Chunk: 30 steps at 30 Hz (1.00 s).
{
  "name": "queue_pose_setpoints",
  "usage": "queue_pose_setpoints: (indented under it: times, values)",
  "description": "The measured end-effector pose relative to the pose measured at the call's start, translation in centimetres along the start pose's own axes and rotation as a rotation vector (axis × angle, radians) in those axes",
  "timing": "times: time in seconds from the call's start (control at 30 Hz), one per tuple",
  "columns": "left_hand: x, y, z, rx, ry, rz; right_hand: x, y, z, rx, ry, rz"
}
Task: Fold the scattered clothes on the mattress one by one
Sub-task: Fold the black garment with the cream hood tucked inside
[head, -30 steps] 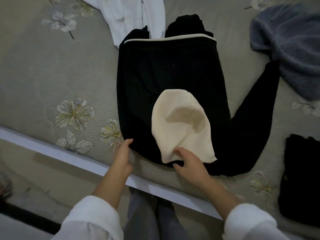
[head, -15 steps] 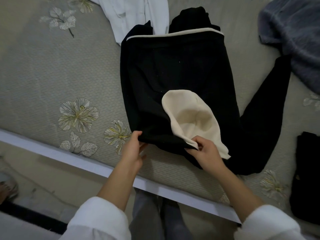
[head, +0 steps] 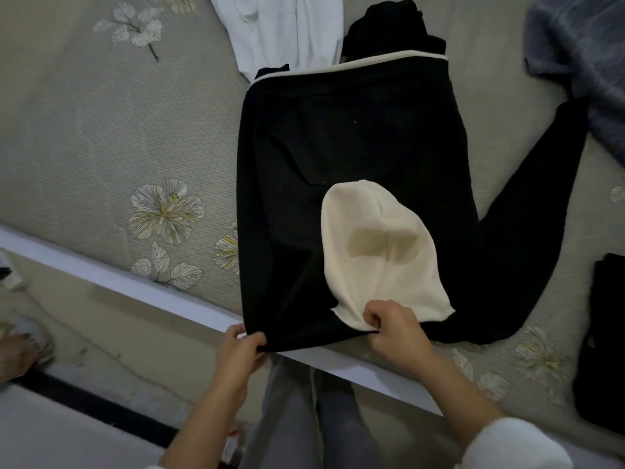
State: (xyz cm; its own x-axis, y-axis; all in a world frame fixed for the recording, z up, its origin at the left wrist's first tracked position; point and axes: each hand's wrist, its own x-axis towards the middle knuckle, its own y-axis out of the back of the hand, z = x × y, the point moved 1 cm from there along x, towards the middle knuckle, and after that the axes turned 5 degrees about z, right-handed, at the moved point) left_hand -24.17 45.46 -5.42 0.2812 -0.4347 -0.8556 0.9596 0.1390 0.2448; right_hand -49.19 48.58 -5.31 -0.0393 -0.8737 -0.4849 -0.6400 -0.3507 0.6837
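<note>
Near the mattress (head: pixel 101 130) edge, grips the part-folded black hoodie (head: pixel 338 147) by its corner with left hand (head: pixel 240 353), pinches its cream hood (head: pixel 372 252) with right hand (head: pixel 395 330); white garment (head: pixel 280 25) and grey garment (head: pixel 581 45) judged not yet folded.

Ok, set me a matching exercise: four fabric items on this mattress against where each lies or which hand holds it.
1 black top
2 cream hood
3 white garment
4 grey garment

A top right of the mattress
B edge pinched by the right hand
C near corner gripped by the left hand
D far side, top middle

Pairs: 1-C, 2-B, 3-D, 4-A
</note>
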Motion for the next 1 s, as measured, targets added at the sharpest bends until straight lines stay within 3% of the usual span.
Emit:
queue_pose_setpoints:
  times: [0.23,0.3,0.4,0.47,0.53,0.6,0.7,0.77,0.83,0.9,1.0]
  values:
    - [5.6,-3.4,6.0,-0.014,-0.038,-0.123,0.6,0.2,0.9,-0.018,-0.004,-0.035]
    - [6.0,-4.0,7.9,-0.05,-0.098,-0.052,0.5,0.3,0.8,-0.094,0.036,-0.042]
    - [4.2,-2.8,10.0,-0.379,-0.263,0.038,0.4,0.2,0.2,-0.196,0.113,-0.026]
    - [2.9,-0.8,9.1,-0.462,-0.375,0.175,0.2,-0.5,-0.2,-0.248,0.204,-0.016]
    - [2.8,1.6,5.8,-0.518,-0.349,0.302,-0.2,-1.7,-0.5,-0.317,0.29,-0.044]
    - [3.4,3.1,1.9,-0.564,-0.167,0.332,-0.3,-3.2,-0.4,-0.369,0.309,-0.12]
    - [4.7,4.0,-1.5,-0.396,0.086,0.334,-0.3,-4.1,0.0,-0.297,0.143,-0.308]
    - [5.6,4.0,-1.4,-0.279,0.085,0.367,-0.1,-3.6,0.2,-0.068,0.002,-0.253]
    - [5.9,3.6,0.3,-0.16,-0.041,0.461,0.3,-2.3,0.4,0.13,-0.105,-0.108]
    - [5.5,2.9,2.8,0.131,-0.281,0.586,0.8,-0.4,0.9,0.182,-0.173,0.044]
    - [4.6,0.5,5.7,0.622,-0.703,0.532,1.2,2.7,1.7,0.256,-0.238,0.267]
